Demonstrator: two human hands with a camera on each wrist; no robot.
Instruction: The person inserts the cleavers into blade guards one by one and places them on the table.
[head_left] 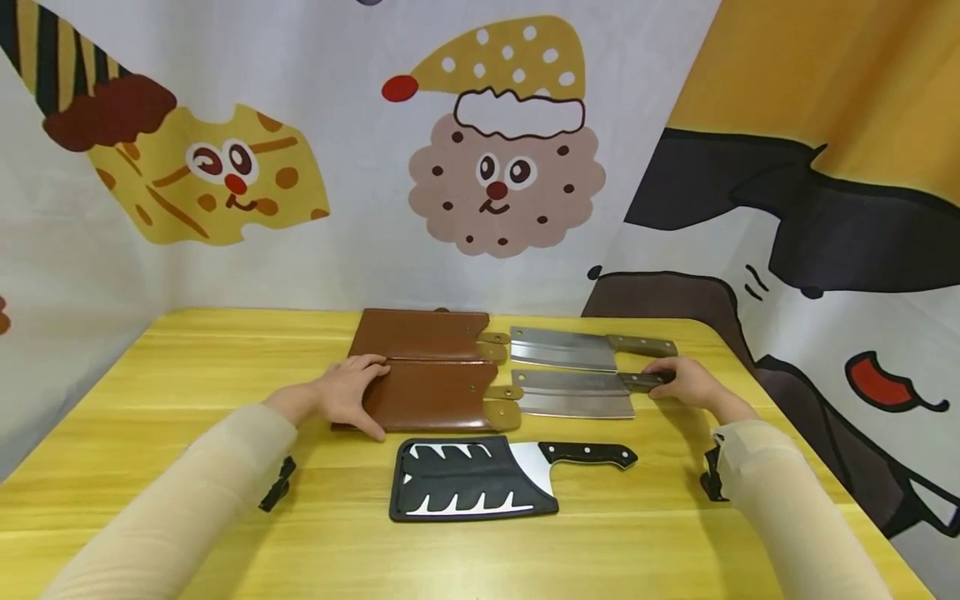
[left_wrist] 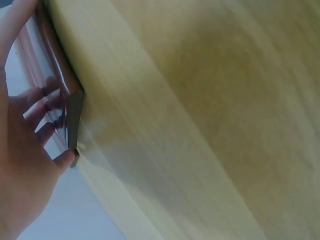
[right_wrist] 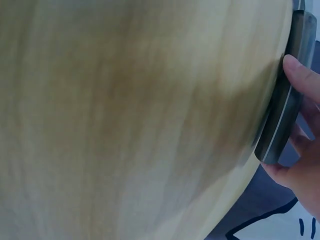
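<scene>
Two brown leather knife sheaths lie one behind the other. My left hand rests at the near sheath's left end, fingers spread over its glossy face and thumb by its front edge. In the left wrist view, the left hand has its fingertips at the end of that sheath. To the right lie two bare cleavers. My right hand pinches the handle of the nearer cleaver. The right wrist view shows the thumb and fingers of the right hand around the dark handle.
Behind the held one lies the other cleaver, its handle pointing right. A black-handled cleaver in a black and white blade cover lies in front. The wooden table meets a cartoon-printed curtain at the back.
</scene>
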